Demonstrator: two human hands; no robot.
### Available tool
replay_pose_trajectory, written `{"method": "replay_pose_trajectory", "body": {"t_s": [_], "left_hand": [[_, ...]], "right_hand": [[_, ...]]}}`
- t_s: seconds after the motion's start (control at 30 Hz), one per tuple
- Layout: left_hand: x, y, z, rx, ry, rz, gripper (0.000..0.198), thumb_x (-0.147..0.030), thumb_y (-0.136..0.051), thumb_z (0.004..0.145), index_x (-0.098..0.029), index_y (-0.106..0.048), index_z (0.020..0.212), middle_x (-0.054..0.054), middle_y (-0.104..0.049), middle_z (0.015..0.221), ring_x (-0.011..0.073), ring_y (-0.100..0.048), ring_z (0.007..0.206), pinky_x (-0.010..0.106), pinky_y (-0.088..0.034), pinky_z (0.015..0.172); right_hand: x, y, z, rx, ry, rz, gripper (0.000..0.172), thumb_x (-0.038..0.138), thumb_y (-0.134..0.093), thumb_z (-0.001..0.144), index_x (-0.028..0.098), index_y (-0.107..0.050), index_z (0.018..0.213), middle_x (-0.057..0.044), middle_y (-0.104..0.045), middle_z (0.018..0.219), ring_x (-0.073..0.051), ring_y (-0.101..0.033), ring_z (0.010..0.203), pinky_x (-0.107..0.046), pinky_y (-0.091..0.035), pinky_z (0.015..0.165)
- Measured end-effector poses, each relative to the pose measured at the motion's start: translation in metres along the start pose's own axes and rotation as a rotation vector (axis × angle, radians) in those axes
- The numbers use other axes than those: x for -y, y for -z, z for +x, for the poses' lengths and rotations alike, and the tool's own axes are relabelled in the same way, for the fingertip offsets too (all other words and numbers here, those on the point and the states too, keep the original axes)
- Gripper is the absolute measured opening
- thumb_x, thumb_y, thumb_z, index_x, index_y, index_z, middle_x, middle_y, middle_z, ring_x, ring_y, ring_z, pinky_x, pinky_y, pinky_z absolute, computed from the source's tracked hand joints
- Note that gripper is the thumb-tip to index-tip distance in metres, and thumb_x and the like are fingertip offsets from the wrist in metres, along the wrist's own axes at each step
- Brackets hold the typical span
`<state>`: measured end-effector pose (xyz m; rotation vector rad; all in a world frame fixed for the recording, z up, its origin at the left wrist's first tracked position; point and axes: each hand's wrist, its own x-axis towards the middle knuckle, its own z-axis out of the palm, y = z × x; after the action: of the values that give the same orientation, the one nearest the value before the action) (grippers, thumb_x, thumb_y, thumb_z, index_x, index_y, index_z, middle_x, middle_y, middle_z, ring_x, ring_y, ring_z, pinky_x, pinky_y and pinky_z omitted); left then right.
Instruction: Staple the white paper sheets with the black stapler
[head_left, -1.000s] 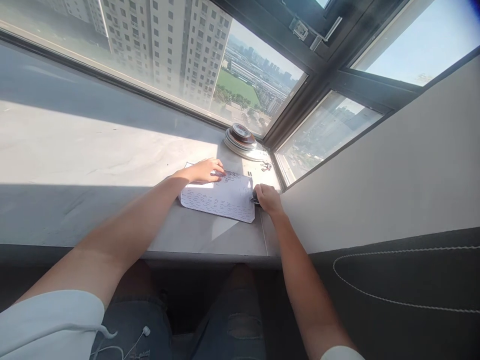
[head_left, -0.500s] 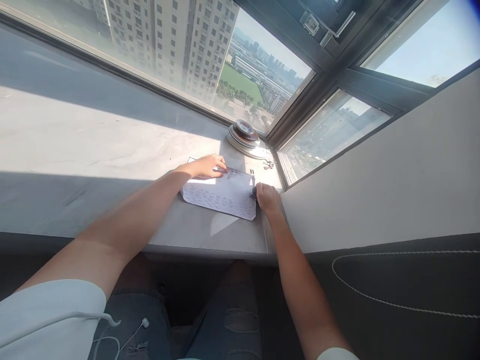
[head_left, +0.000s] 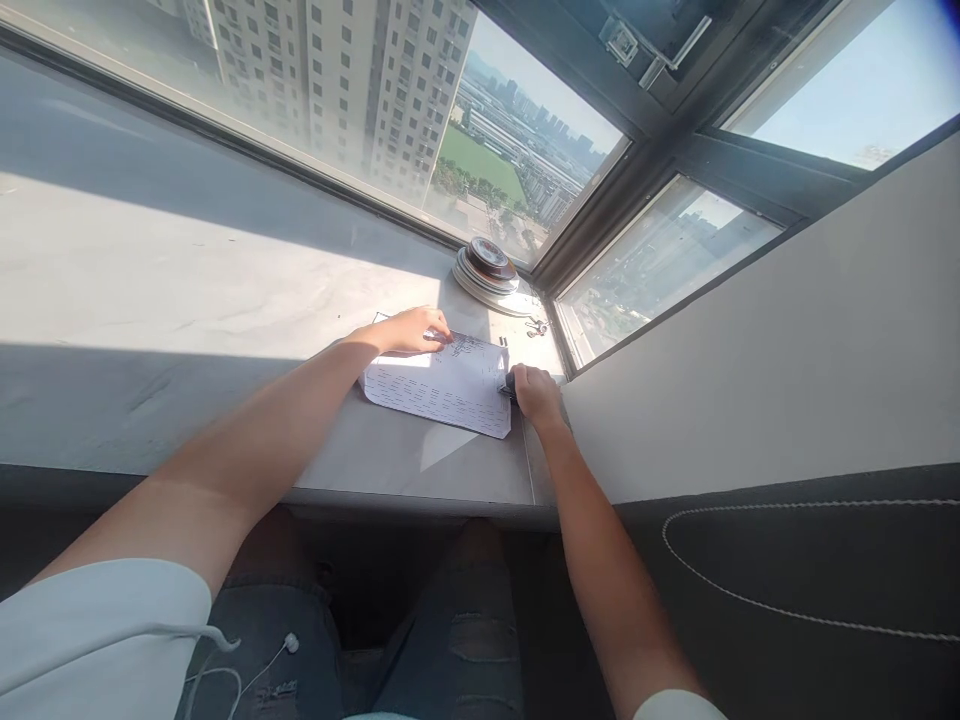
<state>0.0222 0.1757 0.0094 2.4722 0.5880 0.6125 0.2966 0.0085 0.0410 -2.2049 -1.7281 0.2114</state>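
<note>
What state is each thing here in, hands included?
Paper: written on, lying on the sill
Sill: partly sunlit, partly shaded
Left hand: at the paper, fingers curled
Right hand: closed around a dark tool
Dark tool: gripped; open or shut unclear
Round items: stacked
Earphone: unworn
Jeans: ripped

The right hand's fingers (head_left: 521, 381) hide most of the black tool (head_left: 509, 387), so its full shape cannot be told. The left hand's fingers (head_left: 437, 322) cover part of the upper edge of the paper (head_left: 450, 385), whose marks are too small to read. Two dark bits (head_left: 503, 341) just beyond it and the small items (head_left: 537, 328) farther right are too tiny to identify. In the dish stack (head_left: 487, 275), upper pieces conceal the middles of lower ones. The right edge crops the twisted cord (head_left: 750, 506); the left edge, the worktop (head_left: 112, 290).
</note>
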Motion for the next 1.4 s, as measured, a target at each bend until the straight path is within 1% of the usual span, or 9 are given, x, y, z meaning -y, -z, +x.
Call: {"method": "replay_pose_trajectory", "body": {"t_s": [0.13,0.33,0.5,0.67,0.87,1.07,1.2,1.3,1.4], "left_hand": [[0.000,0.000,0.001,-0.007,-0.015,-0.003,0.032,-0.035,-0.066,0.090,-0.025,-0.082,0.116,0.009,-0.072,0.118,0.0237,-0.064,0.110,0.037,-0.050,0.097],[-0.001,0.001,0.001,-0.008,-0.012,-0.021,0.031,-0.035,-0.066,0.089,-0.025,-0.083,0.114,0.009,-0.073,0.117,0.0235,-0.064,0.109,0.038,-0.050,0.098],[0.004,-0.002,0.003,-0.017,-0.029,-0.021,0.031,-0.034,-0.066,0.089,-0.026,-0.083,0.114,0.009,-0.073,0.116,0.0238,-0.065,0.109,0.039,-0.049,0.099],[0.007,-0.004,0.005,-0.030,-0.051,-0.021,0.030,-0.035,-0.067,0.088,-0.024,-0.084,0.111,0.009,-0.073,0.115,0.0241,-0.065,0.109,0.038,-0.049,0.101],[0.001,-0.002,0.004,-0.022,-0.030,-0.019,0.031,-0.035,-0.067,0.088,-0.025,-0.084,0.112,0.009,-0.073,0.116,0.0247,-0.064,0.110,0.038,-0.050,0.099],[0.002,-0.001,0.005,-0.013,-0.035,0.000,0.031,-0.033,-0.066,0.089,-0.025,-0.083,0.113,0.009,-0.073,0.116,0.0247,-0.064,0.111,0.040,-0.050,0.100],[0.002,-0.001,0.004,-0.003,-0.030,-0.002,0.032,-0.033,-0.065,0.090,-0.023,-0.083,0.115,0.010,-0.072,0.117,0.0248,-0.064,0.112,0.040,-0.050,0.100],[0.003,-0.002,0.003,-0.009,-0.030,0.003,0.033,-0.035,-0.066,0.090,-0.024,-0.082,0.117,0.010,-0.072,0.119,0.0254,-0.063,0.115,0.040,-0.049,0.103],[0.005,-0.003,0.002,-0.010,-0.039,0.013,0.031,-0.035,-0.065,0.091,-0.026,-0.081,0.116,0.009,-0.072,0.120,0.0251,-0.062,0.117,0.041,-0.048,0.105]], "right_hand": [[-0.002,-0.002,0.002,-0.021,0.014,-0.005,0.038,0.022,-0.035,0.101,0.023,-0.044,0.064,-0.008,-0.059,0.070,-0.022,-0.047,0.065,-0.034,-0.031,0.060],[0.000,-0.003,0.001,-0.031,-0.010,-0.052,0.043,0.028,-0.035,0.104,0.023,-0.043,0.061,-0.007,-0.057,0.067,-0.021,-0.046,0.063,-0.035,-0.034,0.063],[0.006,-0.010,0.000,-0.098,0.109,-0.177,0.051,0.035,-0.034,0.106,0.025,-0.042,0.057,-0.011,-0.057,0.067,-0.027,-0.054,0.078,-0.041,-0.042,0.077],[0.011,-0.014,-0.002,-0.102,0.187,-0.242,0.054,0.038,-0.030,0.109,0.025,-0.050,0.060,-0.012,-0.058,0.068,-0.029,-0.057,0.086,-0.048,-0.042,0.089],[0.014,-0.014,-0.004,-0.061,0.190,-0.292,0.055,0.031,-0.026,0.109,0.023,-0.054,0.063,-0.015,-0.061,0.073,-0.030,-0.056,0.084,-0.050,-0.040,0.087],[0.013,-0.024,-0.002,-0.119,0.236,-0.384,0.053,0.036,-0.030,0.109,0.021,-0.062,0.070,-0.014,-0.060,0.074,-0.029,-0.057,0.088,-0.047,-0.041,0.086],[0.013,-0.022,-0.001,-0.106,0.170,-0.287,0.051,0.037,-0.034,0.109,0.022,-0.054,0.064,-0.012,-0.060,0.074,-0.027,-0.057,0.085,-0.044,-0.039,0.086],[0.011,-0.014,-0.003,-0.123,0.065,-0.112,0.051,0.034,-0.027,0.109,0.023,-0.049,0.065,-0.009,-0.060,0.075,-0.025,-0.057,0.080,-0.039,-0.039,0.080],[0.004,-0.003,-0.008,-0.160,0.115,0.027,0.050,0.040,-0.022,0.111,0.024,-0.049,0.072,-0.006,-0.061,0.077,-0.024,-0.056,0.080,-0.035,-0.040,0.074]]}}
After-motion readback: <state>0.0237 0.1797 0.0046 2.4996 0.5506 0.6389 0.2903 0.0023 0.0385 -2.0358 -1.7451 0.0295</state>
